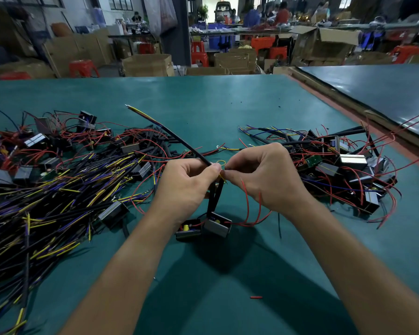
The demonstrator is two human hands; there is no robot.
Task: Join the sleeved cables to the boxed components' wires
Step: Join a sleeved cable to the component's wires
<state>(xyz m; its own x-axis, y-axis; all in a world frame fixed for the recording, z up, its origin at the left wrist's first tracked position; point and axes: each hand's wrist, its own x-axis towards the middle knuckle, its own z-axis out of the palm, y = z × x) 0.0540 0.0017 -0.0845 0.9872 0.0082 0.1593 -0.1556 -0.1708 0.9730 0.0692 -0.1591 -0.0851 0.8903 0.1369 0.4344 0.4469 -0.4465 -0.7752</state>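
My left hand point(188, 187) pinches a black sleeved cable point(177, 139) that slants up and away to the left, its yellow and purple wire ends bare at the far tip. My right hand point(266, 177) pinches thin wire ends right beside the left fingertips, where a small yellow wire loop point(221, 162) shows. Below the hands, two small boxed components point(205, 227) hang or rest on the green table point(228, 105), joined upward by black sleeves. A red wire point(248, 209) curls from the boxes under my right wrist.
A big heap of black sleeved cables point(46, 201) with yellow and purple ends and boxed parts lies left. Another pile of boxed components point(344, 170) with red wires lies right. A red scrap point(256, 297) lies near me. Cardboard boxes and red stools stand beyond the table.
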